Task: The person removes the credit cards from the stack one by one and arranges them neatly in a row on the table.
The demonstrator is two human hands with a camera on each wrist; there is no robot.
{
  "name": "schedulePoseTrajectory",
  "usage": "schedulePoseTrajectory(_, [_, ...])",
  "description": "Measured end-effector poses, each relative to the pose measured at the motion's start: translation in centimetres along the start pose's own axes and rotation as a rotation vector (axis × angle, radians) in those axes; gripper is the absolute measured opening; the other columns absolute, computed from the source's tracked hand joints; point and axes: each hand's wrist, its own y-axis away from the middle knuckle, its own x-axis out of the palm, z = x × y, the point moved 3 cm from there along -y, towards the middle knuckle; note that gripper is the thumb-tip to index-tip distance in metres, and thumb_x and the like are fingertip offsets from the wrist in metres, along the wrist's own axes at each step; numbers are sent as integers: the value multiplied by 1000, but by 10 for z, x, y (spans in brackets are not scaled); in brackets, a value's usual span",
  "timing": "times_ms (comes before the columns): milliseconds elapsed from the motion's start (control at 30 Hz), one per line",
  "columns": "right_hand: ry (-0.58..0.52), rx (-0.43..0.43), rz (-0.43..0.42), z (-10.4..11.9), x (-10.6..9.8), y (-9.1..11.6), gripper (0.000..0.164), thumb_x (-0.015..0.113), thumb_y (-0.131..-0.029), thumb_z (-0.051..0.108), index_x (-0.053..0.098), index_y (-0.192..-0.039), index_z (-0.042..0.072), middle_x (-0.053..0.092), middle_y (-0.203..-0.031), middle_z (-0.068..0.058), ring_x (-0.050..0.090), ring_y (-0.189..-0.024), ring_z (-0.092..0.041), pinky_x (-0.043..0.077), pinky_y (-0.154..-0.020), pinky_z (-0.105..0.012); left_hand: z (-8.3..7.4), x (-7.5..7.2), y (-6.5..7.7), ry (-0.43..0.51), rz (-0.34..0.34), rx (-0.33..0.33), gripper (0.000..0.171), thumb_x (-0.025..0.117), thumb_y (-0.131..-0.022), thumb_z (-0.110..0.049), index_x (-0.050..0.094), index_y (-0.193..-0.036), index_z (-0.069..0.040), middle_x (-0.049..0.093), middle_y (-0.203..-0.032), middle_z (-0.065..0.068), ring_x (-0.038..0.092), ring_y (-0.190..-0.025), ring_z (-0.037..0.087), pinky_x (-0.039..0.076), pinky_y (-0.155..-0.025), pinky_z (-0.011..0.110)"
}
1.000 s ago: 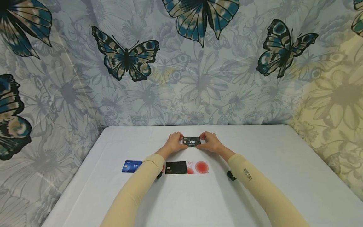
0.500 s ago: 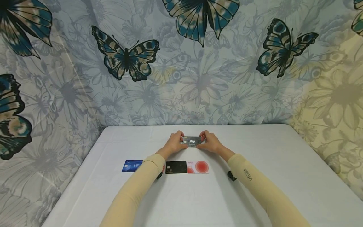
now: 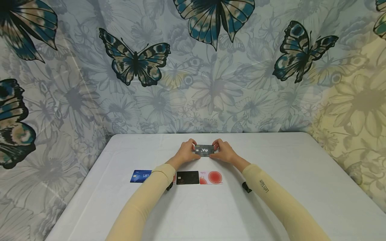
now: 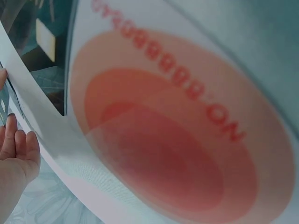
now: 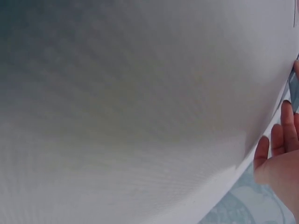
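In the head view a dark grey card with "Vip" on its face (image 3: 204,151) is held between both hands toward the far side of the white table (image 3: 259,207). My left hand (image 3: 185,152) pinches its left edge between thumb and fingers. On the opposite edge, my right hand (image 3: 224,152) pinches it the same way. Only a sliver of this card shows past the fingers of the left hand (image 4: 17,161) in the left wrist view. At the border of the right wrist view, the right hand (image 5: 282,161) shows with some fingers extended.
Nearer the person lies a row: a blue VIP card (image 3: 140,176), a card mostly hidden by the left sleeve (image 3: 147,197), a black VIP card (image 3: 188,177) and a white card with red circles (image 3: 215,177). A butterfly-print cloth (image 3: 211,87) hangs behind the table.
The held card has risen very slightly and its face has turned from near-black to lighter grey, as if tilted. Both hands keep their hold; the row of cards stays put.
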Motion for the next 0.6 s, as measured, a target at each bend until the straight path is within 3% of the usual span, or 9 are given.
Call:
schedulePoseTrajectory(267, [-3, -16, -9, 3, 2, 1, 57, 81, -70, 20, 49, -114, 4, 55, -94, -8, 43, -87, -23, 35, -76, -35, 5, 1, -1, -19, 8, -35, 55, 79, -72, -24, 49, -115, -7, 52, -89, 2, 45, -89, 19, 39, -83, 34])
schedulePoseTrajectory(600, [-23, -82, -41, 6, 3, 3, 57, 81, -70, 19, 50, -115, 5, 55, -93, -5, 43, -92, -22, 35, -81, -36, 6, -3, 3, -6, -16, 4, 55, 79, -72, -21, 48, -115, -7, 53, -92, 3, 44, -91, 20, 39, -80, 33])
